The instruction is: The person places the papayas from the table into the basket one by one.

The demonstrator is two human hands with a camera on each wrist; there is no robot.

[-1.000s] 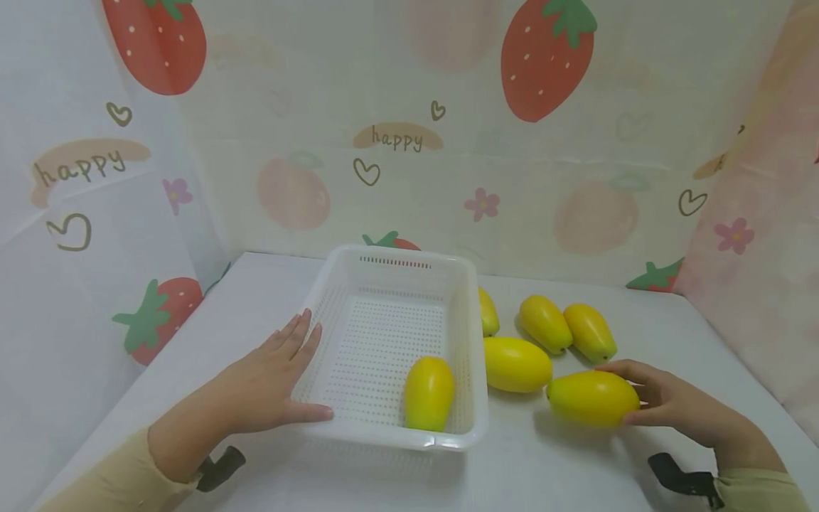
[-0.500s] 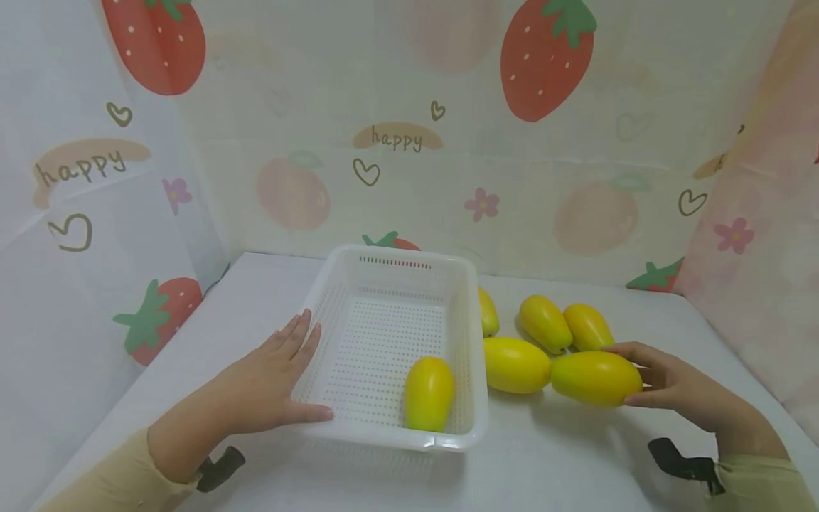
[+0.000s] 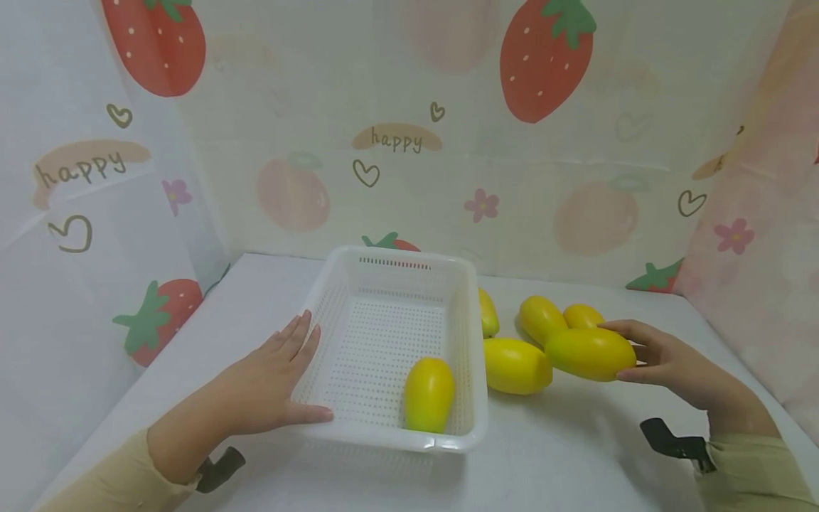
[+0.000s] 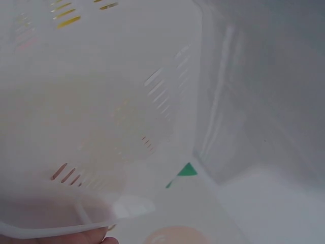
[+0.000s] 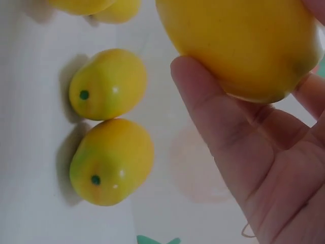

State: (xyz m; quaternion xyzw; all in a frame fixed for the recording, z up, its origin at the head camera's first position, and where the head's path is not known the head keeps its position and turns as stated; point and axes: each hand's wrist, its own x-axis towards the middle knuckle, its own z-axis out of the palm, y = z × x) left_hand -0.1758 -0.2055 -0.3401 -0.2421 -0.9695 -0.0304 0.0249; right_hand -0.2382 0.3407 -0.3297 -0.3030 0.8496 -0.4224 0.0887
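Note:
In the head view my right hand [image 3: 678, 363] holds a yellow mango [image 3: 590, 354] by its right end, raised above the table, thumb on the near side and fingers on the far side. The right wrist view shows the thumb [image 5: 218, 122] against this mango [image 5: 244, 46]. My left hand [image 3: 269, 377] rests on the left side of a white plastic basket [image 3: 481, 384], its fingers straight and thumb spread across the near corner. One mango [image 3: 429, 395] lies in the basket's near right corner. The left wrist view shows fingertips [image 4: 76, 239] at the basket's rim.
Right of the basket lie a mango [image 3: 517, 366] close to its wall and another mango [image 3: 488, 313] partly hidden behind its rim. Two further mangoes, a left one [image 3: 540, 318] and a right one [image 3: 582, 316], sit farther back. Fruit-printed cloth [image 3: 397, 192] surrounds the white table [image 3: 269, 284].
My right hand has lifted its mango off the table and moved it away from me, slightly left at the end. The left hand and basket stay put.

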